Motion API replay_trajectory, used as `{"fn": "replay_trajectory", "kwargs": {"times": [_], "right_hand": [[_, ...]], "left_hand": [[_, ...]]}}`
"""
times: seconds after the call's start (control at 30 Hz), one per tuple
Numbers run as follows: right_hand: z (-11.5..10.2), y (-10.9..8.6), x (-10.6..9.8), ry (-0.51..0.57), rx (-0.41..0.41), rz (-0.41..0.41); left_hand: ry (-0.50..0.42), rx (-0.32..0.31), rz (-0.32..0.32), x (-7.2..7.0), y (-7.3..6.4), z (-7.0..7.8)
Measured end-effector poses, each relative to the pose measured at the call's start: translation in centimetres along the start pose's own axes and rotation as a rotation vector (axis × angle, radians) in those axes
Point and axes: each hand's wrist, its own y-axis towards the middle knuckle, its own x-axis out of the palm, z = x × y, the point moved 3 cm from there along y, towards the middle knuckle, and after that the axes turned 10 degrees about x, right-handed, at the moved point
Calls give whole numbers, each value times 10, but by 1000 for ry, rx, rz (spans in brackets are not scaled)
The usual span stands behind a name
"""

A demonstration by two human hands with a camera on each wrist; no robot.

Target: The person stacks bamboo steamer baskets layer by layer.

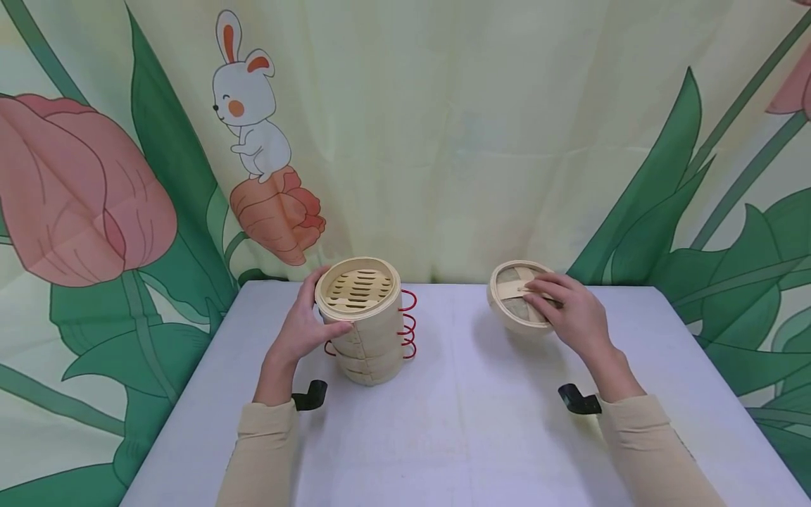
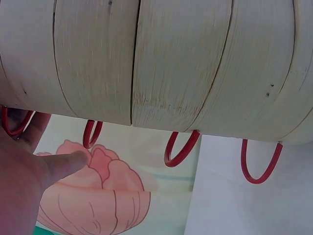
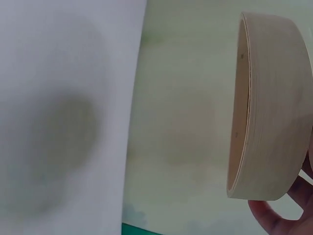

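A tall stack of bamboo steamer baskets [image 1: 370, 352] stands at the left of the table, its top open on a slatted floor [image 1: 338, 299]. Around the upper tier my left hand [image 1: 300, 327] grips, thumb at the front and fingers behind. Red loop handles [image 2: 171, 163] jut from the tiers; the stack's side wall [image 2: 171, 63] fills the upper left wrist view. To the right, my right hand [image 1: 573, 313] pinches the strip handle of the round bamboo lid [image 1: 513, 278], which hangs tilted above the table. The lid's rim [image 3: 276, 107] appears edge-on in the right wrist view.
A white-covered table [image 1: 456, 436] lies under both hands. Directly behind its far edge hangs a curtain [image 1: 443, 141] printed with a rabbit, tulips and leaves. Black wrist mounts [image 1: 310, 396] stick out from both wrists.
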Motion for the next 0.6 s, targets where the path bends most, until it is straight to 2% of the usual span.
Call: {"fn": "replay_trajectory", "kwargs": {"times": [0.6], "right_hand": [[-35, 10, -9, 57, -60, 67]], "left_hand": [[11, -1, 3, 1, 0, -1]]}}
